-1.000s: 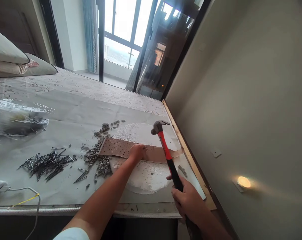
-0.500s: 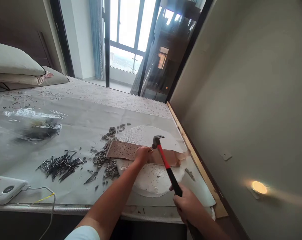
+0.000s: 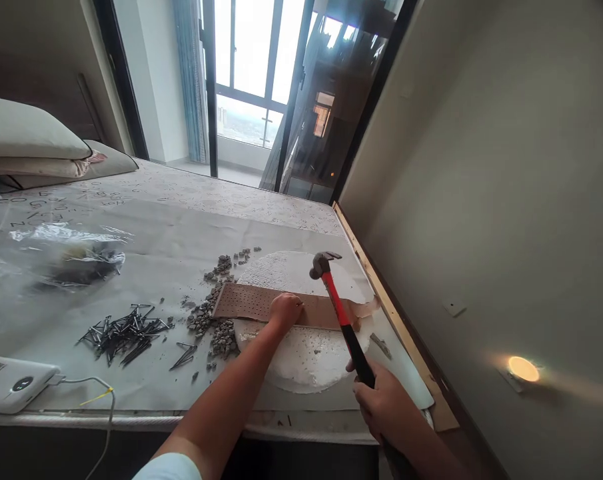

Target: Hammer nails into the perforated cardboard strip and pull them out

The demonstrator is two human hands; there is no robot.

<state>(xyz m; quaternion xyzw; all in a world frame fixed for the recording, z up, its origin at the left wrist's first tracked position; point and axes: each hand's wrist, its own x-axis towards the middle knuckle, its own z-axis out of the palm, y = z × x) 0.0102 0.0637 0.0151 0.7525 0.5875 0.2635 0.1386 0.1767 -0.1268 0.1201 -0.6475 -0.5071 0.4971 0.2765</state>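
Observation:
My right hand is closed round the black grip of a red-handled claw hammer, whose head is raised above a brown strip full of small holes. The strip lies across a round white foam disc on a paper-covered surface. My left hand rests on the strip with fingers pinched together; a small nail seems to be between them, but it is too small to make out.
A heap of dark nails and scattered grey gravel lie left of the disc. A clear plastic bag, a white power bank with a cable, pillows, a wall and a wooden batten surround the spot.
The hammer head came down close to my left fingers half a second ago and has now risen again to the right. My left hand has stayed on the strip.

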